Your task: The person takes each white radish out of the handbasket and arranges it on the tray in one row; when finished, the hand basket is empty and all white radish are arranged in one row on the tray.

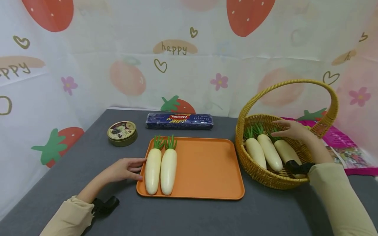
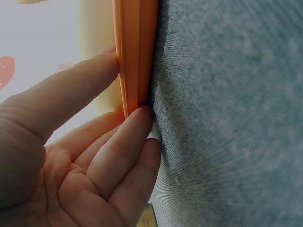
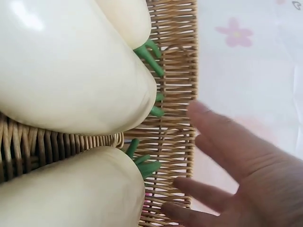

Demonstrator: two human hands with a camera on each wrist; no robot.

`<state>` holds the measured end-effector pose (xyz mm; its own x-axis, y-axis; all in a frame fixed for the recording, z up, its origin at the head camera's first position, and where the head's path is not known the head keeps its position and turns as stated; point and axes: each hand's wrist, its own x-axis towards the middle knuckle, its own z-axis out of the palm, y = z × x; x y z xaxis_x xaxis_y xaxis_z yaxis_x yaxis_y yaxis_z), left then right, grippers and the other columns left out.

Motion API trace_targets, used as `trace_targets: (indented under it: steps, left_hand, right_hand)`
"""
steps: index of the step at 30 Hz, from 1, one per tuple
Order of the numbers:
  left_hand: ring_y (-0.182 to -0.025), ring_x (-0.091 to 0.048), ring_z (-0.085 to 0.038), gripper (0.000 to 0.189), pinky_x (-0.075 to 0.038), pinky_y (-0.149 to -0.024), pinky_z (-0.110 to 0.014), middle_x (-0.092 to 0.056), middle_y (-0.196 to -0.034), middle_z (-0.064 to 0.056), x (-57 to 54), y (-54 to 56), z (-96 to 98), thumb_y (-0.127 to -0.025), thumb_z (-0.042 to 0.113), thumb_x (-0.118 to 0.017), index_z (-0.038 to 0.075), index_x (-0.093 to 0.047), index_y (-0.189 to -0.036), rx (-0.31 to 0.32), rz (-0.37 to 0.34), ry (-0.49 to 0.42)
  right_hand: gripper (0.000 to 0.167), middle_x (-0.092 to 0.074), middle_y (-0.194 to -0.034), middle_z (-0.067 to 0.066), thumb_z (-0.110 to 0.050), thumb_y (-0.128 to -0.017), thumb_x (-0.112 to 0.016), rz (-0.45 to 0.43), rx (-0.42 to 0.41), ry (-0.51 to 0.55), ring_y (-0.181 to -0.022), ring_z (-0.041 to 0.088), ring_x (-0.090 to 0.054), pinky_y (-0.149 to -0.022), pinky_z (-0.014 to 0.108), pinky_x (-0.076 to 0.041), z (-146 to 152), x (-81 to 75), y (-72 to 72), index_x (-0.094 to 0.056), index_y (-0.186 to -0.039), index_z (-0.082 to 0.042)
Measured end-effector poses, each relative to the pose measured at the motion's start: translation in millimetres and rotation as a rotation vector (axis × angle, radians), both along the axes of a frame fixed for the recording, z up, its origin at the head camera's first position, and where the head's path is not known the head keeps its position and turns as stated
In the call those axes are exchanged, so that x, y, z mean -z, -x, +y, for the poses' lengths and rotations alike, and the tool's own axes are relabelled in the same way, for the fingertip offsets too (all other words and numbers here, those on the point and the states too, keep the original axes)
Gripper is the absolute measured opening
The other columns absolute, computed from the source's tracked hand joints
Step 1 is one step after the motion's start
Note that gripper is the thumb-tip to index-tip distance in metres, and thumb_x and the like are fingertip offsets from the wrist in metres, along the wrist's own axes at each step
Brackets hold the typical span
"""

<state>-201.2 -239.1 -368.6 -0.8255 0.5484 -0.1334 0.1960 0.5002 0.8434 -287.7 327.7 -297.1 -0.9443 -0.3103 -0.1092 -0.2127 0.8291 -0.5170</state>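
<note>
My left hand (image 1: 125,169) is at the left edge of an orange tray (image 1: 206,167). In the left wrist view its thumb and fingertips pinch the tray's rim (image 2: 135,52). Two white radishes (image 1: 153,172) with green tops lie side by side on the tray's left part. On the right, a wicker basket (image 1: 251,167) with a tall arched handle holds three more white radishes (image 1: 269,152). Over the basket hovers my right hand (image 1: 295,131), fingers spread and holding nothing. In the right wrist view its fingertips are near the green tops (image 3: 147,166).
Behind the tray lies a blue Barilla spaghetti pack (image 1: 179,121). A round tin (image 1: 122,133) stands at the back left of the grey table (image 1: 189,218). A bright pink package (image 1: 348,154) lies behind the basket, against the strawberry-print curtain (image 1: 189,75).
</note>
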Motion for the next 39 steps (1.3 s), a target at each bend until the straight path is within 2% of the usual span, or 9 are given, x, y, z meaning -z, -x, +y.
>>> trace_targets:
  steps: [7,12,16,19,26,31,35,39]
  left_hand:
    - [-0.112,-0.044,-0.037,0.075,-0.045,-0.084,-0.035,-0.035,-0.129,-0.032,0.3,-0.1,-0.4,-0.078,0.022,-0.071,-0.012,-0.032,-0.133,-0.004,-0.004,-0.004]
    - [-0.110,-0.046,-0.036,0.075,-0.045,-0.084,-0.035,-0.037,-0.128,-0.032,-0.5,0.9,0.2,-0.078,0.022,-0.071,-0.012,-0.033,-0.132,-0.011,0.019,0.010]
    - [-0.110,-0.047,-0.036,0.075,-0.045,-0.084,-0.034,-0.037,-0.128,-0.032,-0.2,0.5,0.2,-0.077,0.022,-0.071,-0.012,-0.034,-0.132,-0.014,0.018,0.012]
    - [-0.110,-0.047,-0.036,0.074,-0.045,-0.084,-0.034,-0.037,-0.128,-0.031,0.8,0.2,0.6,-0.078,0.022,-0.071,-0.011,-0.034,-0.132,-0.009,0.015,0.010]
    - [-0.111,-0.046,-0.036,0.074,-0.045,-0.085,-0.036,-0.036,-0.129,-0.031,1.4,-0.1,1.8,-0.078,0.021,-0.071,-0.012,-0.033,-0.132,-0.007,0.011,0.009]
    - [-0.110,-0.047,-0.036,0.075,-0.045,-0.084,-0.036,-0.037,-0.128,-0.031,0.6,0.8,2.0,-0.077,0.022,-0.071,-0.012,-0.033,-0.132,-0.013,0.014,0.011]
    - [-0.110,-0.047,-0.036,0.075,-0.045,-0.084,-0.035,-0.037,-0.128,-0.031,0.0,0.8,1.4,-0.077,0.022,-0.071,-0.012,-0.034,-0.132,-0.015,0.020,0.011]
    - [-0.110,-0.047,-0.036,0.074,-0.045,-0.084,-0.035,-0.038,-0.128,-0.032,0.1,0.2,1.0,-0.077,0.022,-0.072,-0.012,-0.034,-0.132,-0.017,0.025,0.013]
  right_hand:
    - [0.070,-0.021,-0.134,0.036,-0.033,-0.086,-0.061,-0.080,-0.033,-0.008,-0.114,0.053,-0.028,-0.083,0.059,-0.035,2,6.6,-1.6,-0.031,-0.134,0.008]
    - [0.070,-0.016,-0.135,0.037,-0.028,-0.087,-0.059,-0.262,-0.035,0.108,-0.112,0.047,-0.037,-0.081,0.046,-0.044,6,10.8,-6.6,-0.025,-0.136,0.009]
    - [0.068,-0.017,-0.135,0.036,-0.024,-0.091,-0.054,-0.416,0.008,0.213,-0.099,0.035,-0.051,-0.075,0.040,-0.048,9,14.4,-8.4,-0.018,-0.138,0.009]
    - [0.068,-0.022,-0.132,0.036,-0.021,-0.091,-0.053,-0.502,0.020,0.232,-0.091,0.028,-0.054,-0.073,0.041,-0.048,11,15.9,-8.4,-0.015,-0.139,0.009]
    - [0.081,-0.020,-0.128,0.034,-0.011,-0.084,-0.059,-0.649,0.029,0.205,-0.092,0.030,-0.050,-0.072,0.044,-0.048,12,15.0,-9.9,-0.004,-0.142,0.002]
    - [0.081,-0.020,-0.129,0.033,-0.007,-0.085,-0.058,-0.685,0.031,0.269,-0.091,0.030,-0.053,-0.074,0.045,-0.047,12,13.9,-11.1,0.000,-0.142,0.002]
    - [0.077,-0.022,-0.130,0.033,-0.006,-0.088,-0.056,-0.669,0.030,0.305,-0.093,0.029,-0.054,-0.077,0.045,-0.047,11,13.0,-10.7,-0.002,-0.141,0.003]
    - [0.076,-0.025,-0.129,0.033,-0.009,-0.088,-0.058,-0.633,0.025,0.269,-0.093,0.027,-0.055,-0.076,0.043,-0.048,10,12.0,-11.1,-0.005,-0.141,0.005]
